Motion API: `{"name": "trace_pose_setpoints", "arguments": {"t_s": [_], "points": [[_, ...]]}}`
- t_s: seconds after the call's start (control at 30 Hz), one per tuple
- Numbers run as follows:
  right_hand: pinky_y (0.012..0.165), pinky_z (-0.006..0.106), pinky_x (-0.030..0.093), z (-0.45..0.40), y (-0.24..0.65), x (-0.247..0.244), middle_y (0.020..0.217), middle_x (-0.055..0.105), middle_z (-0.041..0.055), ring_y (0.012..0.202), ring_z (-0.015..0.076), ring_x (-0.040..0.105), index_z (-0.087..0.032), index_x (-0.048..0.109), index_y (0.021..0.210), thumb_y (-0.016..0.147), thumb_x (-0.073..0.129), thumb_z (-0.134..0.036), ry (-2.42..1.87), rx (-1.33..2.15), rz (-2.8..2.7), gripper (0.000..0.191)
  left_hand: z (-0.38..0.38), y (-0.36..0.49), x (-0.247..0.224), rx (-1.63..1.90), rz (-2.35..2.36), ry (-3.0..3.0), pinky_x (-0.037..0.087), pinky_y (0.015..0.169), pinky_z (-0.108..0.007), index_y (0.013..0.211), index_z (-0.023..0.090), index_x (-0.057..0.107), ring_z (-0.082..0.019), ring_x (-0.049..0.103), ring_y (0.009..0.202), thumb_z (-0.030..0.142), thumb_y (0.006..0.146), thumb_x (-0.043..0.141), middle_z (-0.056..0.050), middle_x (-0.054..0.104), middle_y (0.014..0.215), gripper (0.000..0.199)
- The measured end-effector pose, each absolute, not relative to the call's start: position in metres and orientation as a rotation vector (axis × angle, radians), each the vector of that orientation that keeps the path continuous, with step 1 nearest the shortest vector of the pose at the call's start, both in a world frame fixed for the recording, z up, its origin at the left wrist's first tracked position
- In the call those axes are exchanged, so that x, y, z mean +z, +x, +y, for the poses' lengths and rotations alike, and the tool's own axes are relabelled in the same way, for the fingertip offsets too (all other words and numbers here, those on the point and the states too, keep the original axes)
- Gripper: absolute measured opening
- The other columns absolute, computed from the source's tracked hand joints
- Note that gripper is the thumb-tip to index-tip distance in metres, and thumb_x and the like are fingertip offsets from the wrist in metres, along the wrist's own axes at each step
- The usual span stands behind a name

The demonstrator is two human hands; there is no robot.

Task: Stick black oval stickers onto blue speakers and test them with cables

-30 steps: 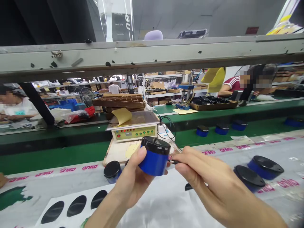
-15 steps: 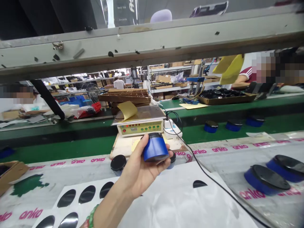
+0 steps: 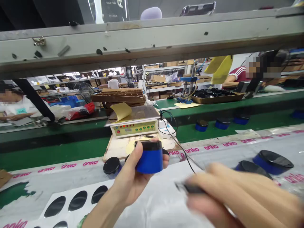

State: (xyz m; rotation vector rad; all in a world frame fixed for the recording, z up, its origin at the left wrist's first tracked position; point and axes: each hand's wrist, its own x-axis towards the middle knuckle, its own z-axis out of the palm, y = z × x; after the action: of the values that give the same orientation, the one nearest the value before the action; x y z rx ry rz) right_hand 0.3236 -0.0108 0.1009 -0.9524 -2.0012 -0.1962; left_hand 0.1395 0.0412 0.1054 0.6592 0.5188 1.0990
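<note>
My left hand (image 3: 133,177) grips a short blue round case with a black top (image 3: 149,158), held upright above the white sheet. At the lower right my right hand (image 3: 232,193) is smeared by motion, its fingers closed around a dark, thin-tipped thing (image 3: 191,187) that I cannot make out. Beneath both hands lies a white sticker sheet (image 3: 152,205) with several glossy black oval stickers (image 3: 78,201) on its left part. Just left of the held case, another blue-and-black case (image 3: 112,166) stands on the bench. A further one is partly hidden behind my left fingers.
A control box (image 3: 135,127) with lights and buttons stands on a pale board (image 3: 110,152). A black cable (image 3: 187,155) runs towards my right hand. Cases stand at right (image 3: 273,161) and on the green belt (image 3: 222,123). A shelf beam (image 3: 142,38) crosses overhead. Co-workers sit beyond.
My right hand has come into view from the lower right with a dark thing in its fingers. My left hand has lowered the case slightly and turned it more upright. The view has shifted slightly right.
</note>
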Motion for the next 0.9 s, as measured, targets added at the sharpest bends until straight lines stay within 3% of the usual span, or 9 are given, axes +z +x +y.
{"name": "trace_pose_setpoints", "arguments": {"t_s": [0.07, 0.17, 0.33, 0.5, 0.6, 0.8, 0.9], "points": [[0.055, 0.024, 0.041, 0.0, 0.313, 0.116, 0.072, 0.057, -0.0006, 0.061, 0.0117, 0.055, -0.02, 0.055, 0.088, 0.097, 0.048, -0.024, -0.895, -0.203, -2.017, 0.012, 0.041, 0.14, 0.106, 1.081, 0.51, 0.673, 0.058, 0.073, -0.029, 0.1, 0.013, 0.069, -0.02, 0.07, 0.079, 0.052, 0.087, 0.055, -0.01, 0.073, 0.088, 0.044], [0.056, 0.027, 0.039, 0.01, 0.303, 0.127, 0.075, 0.056, 0.0026, 0.064, 0.0145, 0.054, -0.016, 0.055, 0.095, 0.097, 0.043, -0.015, -0.886, -0.236, -2.032, 0.013, 0.041, 0.139, 0.108, 1.083, 0.508, 0.713, 0.056, 0.074, -0.026, 0.108, 0.018, 0.067, -0.019, 0.068, 0.09, 0.052, 0.089, 0.053, -0.008, 0.071, 0.103, 0.042], [0.054, 0.029, 0.039, 0.009, 0.301, 0.121, 0.072, 0.058, 0.0032, 0.063, 0.0162, 0.056, -0.015, 0.058, 0.092, 0.095, 0.046, -0.014, -0.838, -0.401, -2.029, 0.012, 0.038, 0.135, 0.104, 1.212, 0.621, 0.988, 0.049, 0.086, -0.029, 0.109, 0.023, 0.063, -0.023, 0.062, 0.104, 0.056, 0.071, 0.073, -0.005, 0.068, 0.109, 0.051], [0.055, 0.03, 0.04, 0.007, 0.3, 0.116, 0.076, 0.064, 0.0061, 0.068, 0.018, 0.06, -0.01, 0.059, 0.099, 0.093, 0.051, -0.012, -0.802, -0.574, -1.995, 0.01, 0.039, 0.132, 0.101, 1.34, 0.728, 1.24, 0.04, 0.096, -0.036, 0.106, 0.022, 0.058, -0.025, 0.058, 0.105, 0.067, 0.065, 0.07, -0.006, 0.065, 0.106, 0.062], [0.053, 0.03, 0.038, 0.006, 0.301, 0.117, 0.078, 0.065, 0.0066, 0.066, 0.0173, 0.061, -0.009, 0.06, 0.1, 0.093, 0.052, -0.013, -0.84, -0.604, -2.003, 0.011, 0.039, 0.129, 0.101, 1.367, 0.767, 1.334, 0.043, 0.091, -0.034, 0.11, 0.023, 0.053, -0.023, 0.058, 0.102, 0.07, 0.071, 0.062, -0.005, 0.062, 0.108, 0.062], [0.05, 0.031, 0.038, 0.002, 0.304, 0.12, 0.07, 0.063, 0.007, 0.061, 0.0182, 0.061, -0.007, 0.06, 0.098, 0.093, 0.048, -0.011, -0.879, -0.761, -1.989, 0.014, 0.037, 0.12, 0.095, 1.353, 0.892, 1.772, 0.045, 0.09, -0.028, 0.124, 0.029, 0.035, -0.018, 0.057, 0.105, 0.057, 0.086, 0.054, -0.004, 0.056, 0.118, 0.051], [0.054, 0.027, 0.043, 0.009, 0.308, 0.115, 0.079, 0.064, 0.005, 0.065, 0.0157, 0.061, -0.014, 0.057, 0.101, 0.093, 0.047, -0.01, -0.895, -0.405, -2.055, 0.014, 0.04, 0.117, 0.092, 1.385, 0.891, 2.047, 0.045, 0.094, -0.03, 0.131, 0.029, 0.027, -0.02, 0.052, 0.114, 0.055, 0.086, 0.054, -0.007, 0.047, 0.129, 0.058]]}}
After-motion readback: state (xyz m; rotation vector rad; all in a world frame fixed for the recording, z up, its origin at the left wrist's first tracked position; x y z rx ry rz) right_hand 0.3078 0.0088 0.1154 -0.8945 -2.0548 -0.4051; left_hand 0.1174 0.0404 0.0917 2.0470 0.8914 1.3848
